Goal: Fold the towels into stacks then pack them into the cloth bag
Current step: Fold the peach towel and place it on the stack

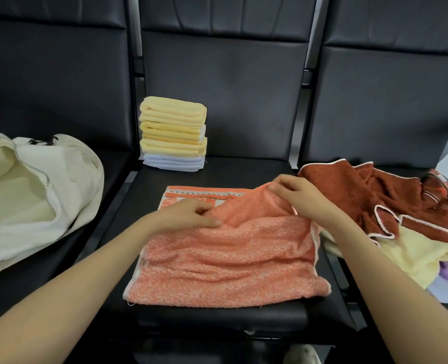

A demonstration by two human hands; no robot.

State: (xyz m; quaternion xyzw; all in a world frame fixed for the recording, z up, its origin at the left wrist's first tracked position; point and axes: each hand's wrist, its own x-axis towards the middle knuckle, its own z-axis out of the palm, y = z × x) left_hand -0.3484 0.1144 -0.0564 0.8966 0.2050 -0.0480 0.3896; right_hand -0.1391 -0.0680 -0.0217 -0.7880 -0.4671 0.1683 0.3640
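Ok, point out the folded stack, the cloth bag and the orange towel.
folded stack (173, 135), head view, front face of its yellow layers.
cloth bag (60, 185), head view, cream side panel.
orange towel (223, 258), head view, middle of its flat part.

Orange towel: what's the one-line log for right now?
orange towel: on seat | left grip: pinches fold | right grip: pinches raised edge | towel stack: behind

waiting area: row of linked black padded seats (217, 114) with backrests.
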